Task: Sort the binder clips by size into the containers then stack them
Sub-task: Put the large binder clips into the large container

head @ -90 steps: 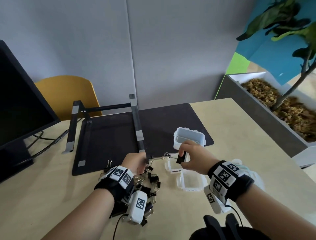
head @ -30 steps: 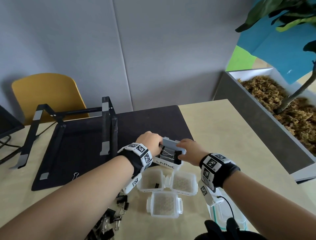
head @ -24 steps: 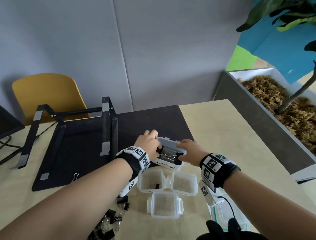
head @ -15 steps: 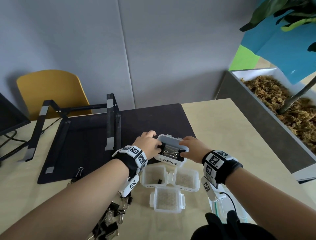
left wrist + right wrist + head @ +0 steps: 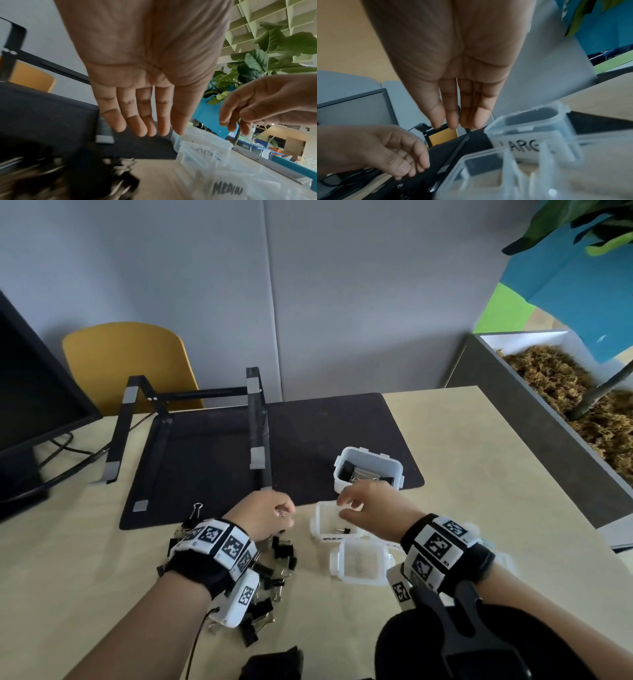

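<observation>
Three small translucent white plastic containers show in the head view on the pale wooden desk (image 5: 479, 474): a lidless container labelled LARGE (image 5: 368, 474), standing on the near right corner of the black desk mat (image 5: 308, 440) with large black binder clips (image 5: 349, 470) inside; a container labelled MEDIUM (image 5: 325, 525), just off the mat's near edge with one small black clip on its floor; and a third container (image 5: 359, 563) nearer the person, touching the MEDIUM one. The left hand (image 5: 263, 515) hovers over the far end of a heap of loose black binder clips with silver wire handles (image 5: 274, 570), which lies left of the containers toward the desk's near edge; the left wrist view shows its fingers (image 5: 137, 121) straight, close together and holding nothing. The right hand (image 5: 370, 508) hangs above the MEDIUM container, just in front of the LARGE one, its fingers (image 5: 452, 119) stretched out side by side in the right wrist view and gripping nothing. One stray binder clip (image 5: 197, 508) lies at the mat's near edge, left of the left hand. A black metal laptop stand (image 5: 255, 440) sits on the mat, with a dark monitor (image 5: 30, 405) at the desk's left edge.
</observation>
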Demonstrator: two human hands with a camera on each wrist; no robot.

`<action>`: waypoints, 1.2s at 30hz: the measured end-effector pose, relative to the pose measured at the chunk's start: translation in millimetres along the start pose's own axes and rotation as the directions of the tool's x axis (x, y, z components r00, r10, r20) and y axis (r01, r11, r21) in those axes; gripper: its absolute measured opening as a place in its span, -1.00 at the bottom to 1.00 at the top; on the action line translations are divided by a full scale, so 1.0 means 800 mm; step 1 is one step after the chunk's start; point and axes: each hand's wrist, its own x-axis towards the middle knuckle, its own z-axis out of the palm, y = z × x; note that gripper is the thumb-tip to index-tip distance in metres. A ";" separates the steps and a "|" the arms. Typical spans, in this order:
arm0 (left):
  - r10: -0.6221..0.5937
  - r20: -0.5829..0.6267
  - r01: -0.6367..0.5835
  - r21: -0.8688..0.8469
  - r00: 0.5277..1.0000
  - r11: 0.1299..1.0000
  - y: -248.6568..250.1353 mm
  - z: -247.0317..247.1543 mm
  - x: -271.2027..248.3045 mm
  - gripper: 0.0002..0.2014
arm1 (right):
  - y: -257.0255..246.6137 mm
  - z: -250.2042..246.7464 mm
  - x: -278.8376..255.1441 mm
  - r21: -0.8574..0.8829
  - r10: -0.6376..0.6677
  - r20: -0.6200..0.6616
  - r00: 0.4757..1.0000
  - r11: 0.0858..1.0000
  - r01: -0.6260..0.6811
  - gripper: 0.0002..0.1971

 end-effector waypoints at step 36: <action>0.030 -0.005 -0.029 0.121 1.000 0.992 -0.151 -0.016 -0.071 -0.51 | -0.111 0.155 0.102 -0.255 0.080 0.176 0.981 0.966 -0.033 -0.29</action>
